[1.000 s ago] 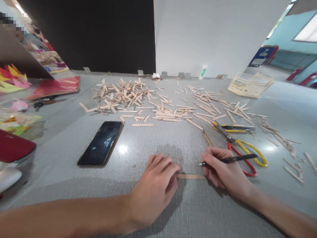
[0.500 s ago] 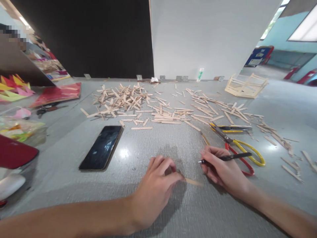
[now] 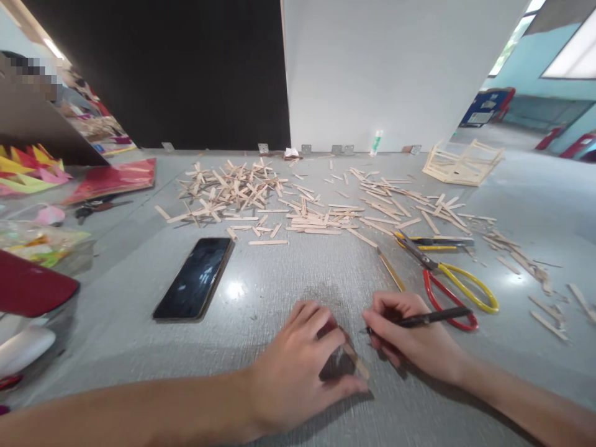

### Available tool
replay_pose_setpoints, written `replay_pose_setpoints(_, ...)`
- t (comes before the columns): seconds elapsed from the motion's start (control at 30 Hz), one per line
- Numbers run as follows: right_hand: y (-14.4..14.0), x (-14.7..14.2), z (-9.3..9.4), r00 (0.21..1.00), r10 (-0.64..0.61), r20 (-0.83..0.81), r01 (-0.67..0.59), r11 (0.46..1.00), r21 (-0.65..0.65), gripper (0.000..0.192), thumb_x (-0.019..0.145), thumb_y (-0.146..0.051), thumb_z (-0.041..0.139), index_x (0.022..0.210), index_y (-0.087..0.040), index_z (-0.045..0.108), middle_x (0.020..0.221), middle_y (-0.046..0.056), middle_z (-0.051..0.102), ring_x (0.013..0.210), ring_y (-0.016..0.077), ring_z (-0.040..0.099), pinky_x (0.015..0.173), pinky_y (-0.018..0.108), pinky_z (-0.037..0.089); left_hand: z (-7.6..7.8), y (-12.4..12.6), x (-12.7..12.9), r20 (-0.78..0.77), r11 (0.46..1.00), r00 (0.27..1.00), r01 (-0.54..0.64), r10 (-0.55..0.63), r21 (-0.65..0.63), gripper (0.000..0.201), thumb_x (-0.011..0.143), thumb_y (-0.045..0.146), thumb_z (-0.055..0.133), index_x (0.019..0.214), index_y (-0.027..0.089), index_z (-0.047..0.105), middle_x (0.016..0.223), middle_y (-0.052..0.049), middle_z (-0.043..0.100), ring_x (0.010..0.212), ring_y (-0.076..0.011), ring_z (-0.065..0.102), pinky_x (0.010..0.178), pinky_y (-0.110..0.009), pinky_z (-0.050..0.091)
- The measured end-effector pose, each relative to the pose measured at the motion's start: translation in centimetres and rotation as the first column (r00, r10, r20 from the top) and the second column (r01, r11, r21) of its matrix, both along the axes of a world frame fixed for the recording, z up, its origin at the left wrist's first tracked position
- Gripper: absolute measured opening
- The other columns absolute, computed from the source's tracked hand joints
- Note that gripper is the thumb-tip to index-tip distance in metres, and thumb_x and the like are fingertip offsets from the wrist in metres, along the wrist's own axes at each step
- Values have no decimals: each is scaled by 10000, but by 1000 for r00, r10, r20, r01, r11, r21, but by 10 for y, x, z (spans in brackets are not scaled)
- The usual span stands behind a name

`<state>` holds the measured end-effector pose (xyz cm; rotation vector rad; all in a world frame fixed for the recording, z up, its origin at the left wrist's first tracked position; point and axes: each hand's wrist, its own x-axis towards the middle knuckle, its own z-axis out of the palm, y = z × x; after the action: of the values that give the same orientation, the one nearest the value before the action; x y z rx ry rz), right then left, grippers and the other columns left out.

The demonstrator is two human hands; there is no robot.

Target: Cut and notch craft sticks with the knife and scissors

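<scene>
My left hand rests on the grey table and pinches a short wooden stick between thumb and fingers, the stick lying at a slant. My right hand sits just right of it, gripping a black pen whose tip points left toward the stick. The two hands are almost touching.
A black phone lies left of my hands. Red and yellow scissors lie right of the pen. Several loose wooden sticks are scattered across the far table, with a stick frame at back right. Coloured paper and a red case sit left.
My left hand turned the stick from lying flat sideways to a slant and drew it closer. My right hand with the pen moved left and nearer, toward the stick.
</scene>
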<state>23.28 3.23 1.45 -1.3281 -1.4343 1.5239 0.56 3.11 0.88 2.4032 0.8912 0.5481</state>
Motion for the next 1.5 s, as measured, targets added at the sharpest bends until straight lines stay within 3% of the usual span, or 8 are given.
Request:
replay_pose_setpoints(0.13, -5, 1, -2, 998, 62, 26, -63, 998, 31, 414, 895, -398, 769, 639, -201, 509, 519, -44, 594, 355, 51, 470, 348, 150, 346, 2, 1, -1, 53, 998, 998, 28, -25, -63, 317, 858, 449, 849, 901, 164, 719, 1037, -72, 651, 1077, -265, 576, 996, -418, 506)
replay_pose_setpoints(0.3, -5, 3, -4, 996, 71, 57, -75, 995, 65, 407, 923, -398, 737, 649, -205, 507, 519, -55, 575, 363, 52, 469, 356, 156, 338, 7, 6, -3, 96, 980, 994, -28, 47, -198, 459, 816, 360, 881, 1169, 149, 678, 1113, -75, 653, 1101, -275, 574, 1008, -467, 506)
replay_pose_setpoints(0.4, -5, 3, -5, 994, 71, 84, -77, 994, 77, 403, 942, -385, 715, 646, -206, 508, 501, -62, 561, 348, 51, 453, 348, 158, 325, 10, 12, -5, 83, 966, 996, 10, 11, -257, 487, 749, 230, 911, 1190, 183, 712, 1164, -65, 629, 1143, -268, 573, 1040, -447, 500)
replay_pose_setpoints(0.47, -5, 4, -7, 991, 77, 107, -86, 992, 88, 402, 948, -381, 710, 646, -209, 506, 496, -65, 556, 347, 55, 455, 348, 162, 321, 12, 15, -6, 55, 962, 998, 38, -24, -270, 535, 704, 253, 962, 1191, 219, 741, 1167, -56, 621, 1153, -270, 572, 1044, -444, 504)
replay_pose_setpoints(0.73, -10, 5, -6, 968, 120, 221, -152, 979, 133, 383, 974, -356, 702, 664, -213, 529, 447, -86, 503, 381, 70, 447, 395, 185, 306, 7, 9, -3, -86, 999, 996, 8, -13, -50, 701, 733, 609, 890, 1289, 222, 710, 1340, -129, 608, 1260, -374, 515, 1078, -596, 447)
replay_pose_setpoints(0.9, -12, 0, -1, 955, 133, 264, -175, 975, 140, 422, 1017, -427, 632, 673, -219, 505, 472, -69, 535, 412, 73, 436, 419, 193, 311, 2, 8, 1, -70, 1000, 997, -15, 17, 25, 736, 787, 708, 792, 1281, 174, 682, 1392, -148, 625, 1310, -385, 518, 1127, -603, 389)
replay_pose_setpoints(1.07, -9, -4, -6, 960, 136, 246, -161, 983, 86, 439, 1026, -460, 605, 674, -224, 489, 482, -69, 543, 389, 77, 517, 391, 173, 338, -1, 6, 4, -69, 999, 997, -35, 37, 25, 731, 783, 724, 786, 1218, 145, 689, 1392, -142, 639, 1303, -377, 537, 1133, -590, 381)
replay_pose_setpoints(1.5, -7, -2, -12, 963, 132, 234, -151, 986, 64, 436, 1044, -433, 589, 673, -215, 522, 489, -70, 557, 378, 62, 543, 392, 156, 362, -1, 6, 4, -85, 997, 994, -65, 68, 39, 873, 793, 834, 675, 1304, 127, 649, 1379, -166, 644, 1293, -382, 530, 1106, -586, 394)
